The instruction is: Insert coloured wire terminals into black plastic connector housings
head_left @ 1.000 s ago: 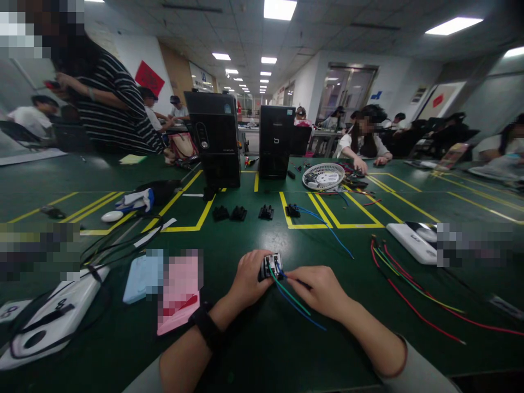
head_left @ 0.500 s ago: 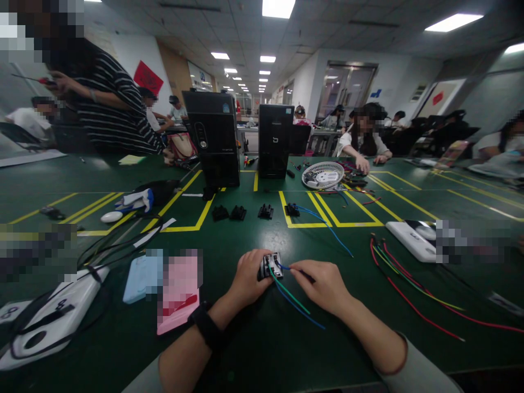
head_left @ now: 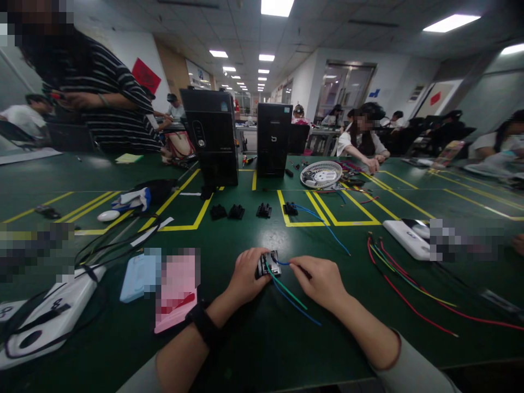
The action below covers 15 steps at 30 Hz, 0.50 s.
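My left hand (head_left: 244, 277) is closed around the left side of a small black-and-silver electrical block (head_left: 274, 269), just above or on the green table. From its face a green wire (head_left: 293, 297) and a longer blue wire (head_left: 310, 317) trail toward the lower right. To the right of the block, my right hand (head_left: 323, 279) pinches a short blue wire (head_left: 283, 263) between thumb and fingertips. That wire's other end meets the block; whether it is seated inside cannot be made out. My right palm covers the rest of it.
Several black plastic parts (head_left: 264, 210) lie in a row ahead, one with a blue wire. Red and yellow-green wires (head_left: 403, 284) are at right. A pink box (head_left: 176, 297), a light-blue box (head_left: 133, 281) and cabled white devices (head_left: 51, 322) lie left. Two computer towers (head_left: 273, 142) stand behind.
The view shifts slightly. My right fingertips have moved a little away from the block along the short blue wire, so more of it shows. My left hand keeps its hold.
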Each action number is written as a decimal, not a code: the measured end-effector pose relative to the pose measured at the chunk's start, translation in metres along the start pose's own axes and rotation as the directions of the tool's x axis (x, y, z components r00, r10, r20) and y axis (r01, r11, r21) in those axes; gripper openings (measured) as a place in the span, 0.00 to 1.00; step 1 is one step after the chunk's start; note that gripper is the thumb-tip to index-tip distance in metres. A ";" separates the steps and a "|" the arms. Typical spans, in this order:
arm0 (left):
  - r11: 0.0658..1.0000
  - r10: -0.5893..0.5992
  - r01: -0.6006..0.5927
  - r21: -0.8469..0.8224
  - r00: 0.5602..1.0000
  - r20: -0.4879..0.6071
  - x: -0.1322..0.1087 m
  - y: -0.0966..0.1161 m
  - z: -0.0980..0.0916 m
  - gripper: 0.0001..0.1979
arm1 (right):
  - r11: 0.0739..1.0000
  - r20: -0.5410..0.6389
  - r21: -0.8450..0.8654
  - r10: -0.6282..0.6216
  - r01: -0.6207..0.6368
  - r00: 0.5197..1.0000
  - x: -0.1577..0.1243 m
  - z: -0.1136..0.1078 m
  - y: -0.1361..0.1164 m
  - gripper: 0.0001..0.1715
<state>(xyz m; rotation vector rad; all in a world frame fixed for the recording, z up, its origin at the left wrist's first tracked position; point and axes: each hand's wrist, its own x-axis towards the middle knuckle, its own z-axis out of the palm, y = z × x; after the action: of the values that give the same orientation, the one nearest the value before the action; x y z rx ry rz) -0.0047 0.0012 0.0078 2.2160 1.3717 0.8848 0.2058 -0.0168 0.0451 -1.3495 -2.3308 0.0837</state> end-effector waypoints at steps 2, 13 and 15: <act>1.000 0.000 0.000 0.003 1.000 -0.008 0.000 0.000 0.000 0.20 | 0.996 0.003 0.054 -0.071 0.070 0.997 -0.001 0.003 -0.001 0.15; 1.000 0.002 -0.002 0.018 1.000 0.000 0.000 0.003 -0.001 0.20 | 0.995 0.251 -0.093 -0.002 0.026 0.968 0.004 -0.014 0.004 0.13; 1.000 0.004 -0.004 0.017 1.000 0.007 0.000 0.003 -0.001 0.20 | 0.994 0.187 -0.107 0.047 -0.028 0.981 0.004 -0.016 0.002 0.14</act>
<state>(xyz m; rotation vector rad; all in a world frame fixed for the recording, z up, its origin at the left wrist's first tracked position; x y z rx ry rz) -0.0034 0.0001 0.0107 2.2338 1.3768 0.8687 0.2125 -0.0148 0.0600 -1.4951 -2.4976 0.1085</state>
